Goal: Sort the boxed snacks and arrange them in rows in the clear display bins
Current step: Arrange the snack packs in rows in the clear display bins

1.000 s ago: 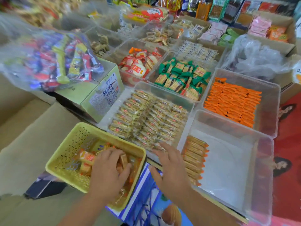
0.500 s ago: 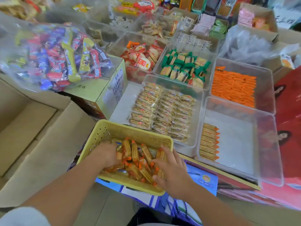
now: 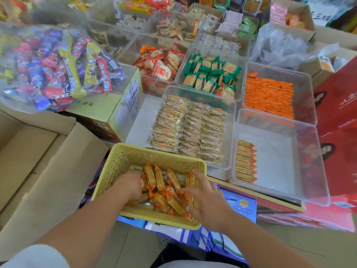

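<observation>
A yellow perforated basket sits in front of me on a blue printed bag. It holds a loose pile of orange-ended biscuit packets. My left hand reaches into the basket's left side, and its fingertips are buried among the packets. My right hand lies over the right side of the pile, fingers spread and touching packets. To the right stands a large clear bin with one short row of the same packets along its left wall.
Other clear bins hold pale packets, orange packets, green packets and red-white packets. A bag of mixed candy rests on a green carton. Open cardboard boxes lie left, red boxes right.
My right hand has left the edge of the clear bin and come down onto the packets in the basket. My left hand has shifted toward the middle of the pile.
</observation>
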`<state>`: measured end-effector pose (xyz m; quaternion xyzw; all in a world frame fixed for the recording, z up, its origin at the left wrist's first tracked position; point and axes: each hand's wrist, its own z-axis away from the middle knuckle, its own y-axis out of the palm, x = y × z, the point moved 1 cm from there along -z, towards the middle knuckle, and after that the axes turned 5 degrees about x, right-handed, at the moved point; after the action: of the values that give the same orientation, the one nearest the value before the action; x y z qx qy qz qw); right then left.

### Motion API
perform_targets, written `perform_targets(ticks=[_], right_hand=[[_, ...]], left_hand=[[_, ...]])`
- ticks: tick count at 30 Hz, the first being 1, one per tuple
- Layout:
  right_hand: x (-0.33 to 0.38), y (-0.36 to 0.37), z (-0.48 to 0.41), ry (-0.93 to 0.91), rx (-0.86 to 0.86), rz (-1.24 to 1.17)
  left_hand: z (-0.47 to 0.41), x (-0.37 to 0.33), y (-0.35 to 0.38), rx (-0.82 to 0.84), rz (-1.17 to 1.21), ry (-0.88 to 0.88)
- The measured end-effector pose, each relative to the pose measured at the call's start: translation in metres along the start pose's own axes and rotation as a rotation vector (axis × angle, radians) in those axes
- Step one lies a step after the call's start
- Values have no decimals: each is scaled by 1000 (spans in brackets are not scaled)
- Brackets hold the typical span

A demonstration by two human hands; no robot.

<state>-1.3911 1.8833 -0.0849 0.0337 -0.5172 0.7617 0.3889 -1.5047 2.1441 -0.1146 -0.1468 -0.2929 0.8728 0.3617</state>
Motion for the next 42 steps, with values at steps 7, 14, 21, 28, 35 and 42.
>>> perform_targets(ticks=[7,14,21,28,35,42], right_hand=[[-1,2,-2,-18,-4,-25],[-1,0,-3,-24,13,-32],[0,-1,-3,-21,19,-21],[-1,0,-2,-16,19,-38],[0,-3,-1,-19,39,-63],[12,-19,1,34,98,-6]], left_hand=[[-6,5,1,-65,930,-88],[-21,-14,-1,-90,1200,-151],[-32,-23,8,-150,1093,-212],[-29,-27,7,-149,896,-235],[-13,-14,2,-224,951,-152],[55,-8,-5,-325,1249,-7]])
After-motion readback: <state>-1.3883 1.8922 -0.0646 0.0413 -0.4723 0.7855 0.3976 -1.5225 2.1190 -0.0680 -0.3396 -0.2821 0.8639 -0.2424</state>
